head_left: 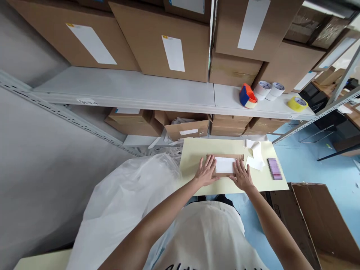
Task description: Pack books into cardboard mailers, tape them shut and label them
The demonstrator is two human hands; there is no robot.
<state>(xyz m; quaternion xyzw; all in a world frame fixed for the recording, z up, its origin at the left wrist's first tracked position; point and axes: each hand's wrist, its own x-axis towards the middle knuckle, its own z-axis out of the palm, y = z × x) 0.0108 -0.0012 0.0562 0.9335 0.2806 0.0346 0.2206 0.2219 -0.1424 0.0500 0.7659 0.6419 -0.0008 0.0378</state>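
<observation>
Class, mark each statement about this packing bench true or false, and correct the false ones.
1. The left hand and the right hand both lie flat on the small cardboard parcel. True.
2. The parcel's label is red. False: it is white.
3. Tape rolls stand on the shelf above the table. True.
4. The big plastic bag lies right of the table. False: it lies on the left.

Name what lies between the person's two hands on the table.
Head view: a white label on a flat cardboard parcel lies between the left hand and the right hand.
</observation>
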